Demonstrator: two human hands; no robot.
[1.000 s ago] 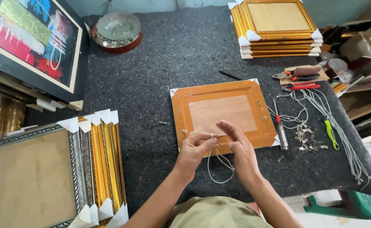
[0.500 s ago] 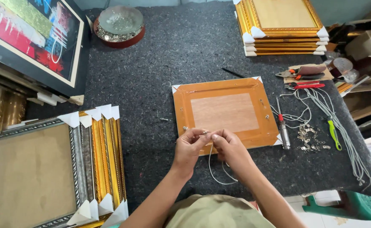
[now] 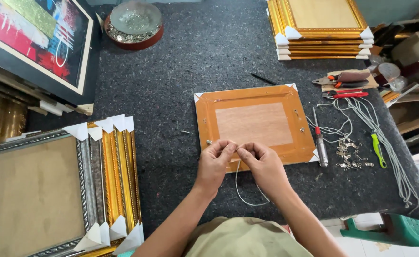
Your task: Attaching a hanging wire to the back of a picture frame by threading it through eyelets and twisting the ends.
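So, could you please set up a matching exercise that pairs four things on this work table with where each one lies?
Things:
1. Face-down frame
2. Bowl of small metal parts
3. Screwdriver
4. Stack of gold frames

Places:
A. far right corner of the table
B. just right of the face-down frame
C. middle of the table, under both hands
D. far edge, left of centre

Pairs: 1-C, 2-D, 3-B, 4-A. The left hand and right hand pinch a thin cord at that frame's near edge.
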